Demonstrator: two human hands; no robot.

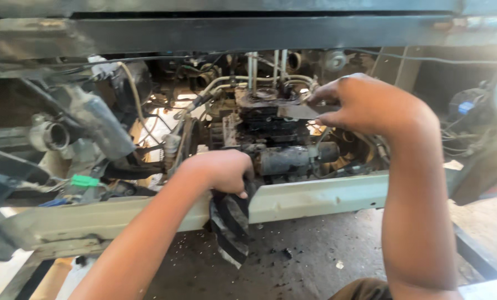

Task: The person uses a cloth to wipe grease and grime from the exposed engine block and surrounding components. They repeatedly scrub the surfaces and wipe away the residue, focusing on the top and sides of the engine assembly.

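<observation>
Two bare hands work at a greasy engine block set in an open vehicle bay, behind a pale frame rail that runs across the near side. The right hand pinches a flat dark metal blade, perhaps a scraper, between thumb and fingertips and holds it level against the upper right of the block. That blade looks thin, stiff and light, so a pinch near its right end seems enough, though oil could make it slippery. The left hand is curled shut around the top of a black rubber flap that hangs over the rail toward the floor; the flap looks soft and floppy, likely to bend wherever it is gripped, and best taken near its upper edge. The block itself appears heavy, rigid and caked in grime, with a dark cylindrical starter motor low on its front and thin metal fuel pipes rising from its top. Those pipes look easy to kink. A green connector sits at the left among hoses and wires.
</observation>
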